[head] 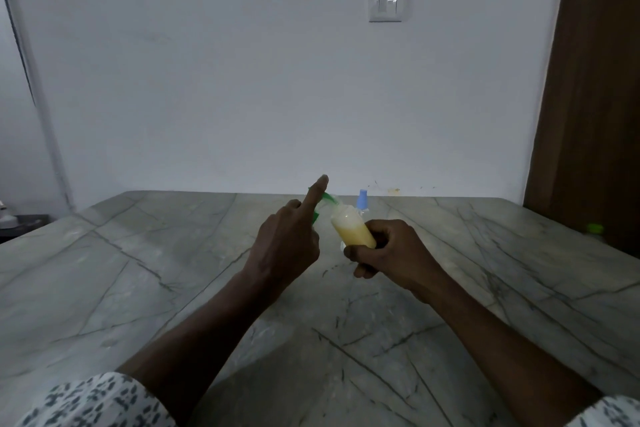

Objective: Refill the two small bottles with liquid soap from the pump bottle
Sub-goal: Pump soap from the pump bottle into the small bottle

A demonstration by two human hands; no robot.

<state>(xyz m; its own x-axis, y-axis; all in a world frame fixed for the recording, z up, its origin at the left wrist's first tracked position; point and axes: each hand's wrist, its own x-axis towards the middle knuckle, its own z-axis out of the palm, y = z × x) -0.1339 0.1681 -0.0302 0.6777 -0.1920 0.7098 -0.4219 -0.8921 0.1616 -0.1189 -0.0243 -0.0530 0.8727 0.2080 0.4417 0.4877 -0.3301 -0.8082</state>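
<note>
While the right hand had its fingers wrapped round the lower end of the small bottle, holding it tilted above the middle of the desk with its neck toward the pump, the left hand curled round what seemed to be the pump bottle. Only green parts of its head showed past that hand, whose forefinger stood straight up, clear of the pump. The small bottle looked mostly full of pale yellow soap, so the step called for short, gentle presses with the neck right under the spout. A pause would let the thick soap slide down before it reached the rim, and bringing the bottle nearer upright would lessen the risk of a spill. A blue-capped bottle stood near the far edge, and a green cap, blurred, lay by the right edge. The desk was grey-green veined stone, set against a plain white wall bearing a light switch, with a brown wooden door at the far right corner.
</note>
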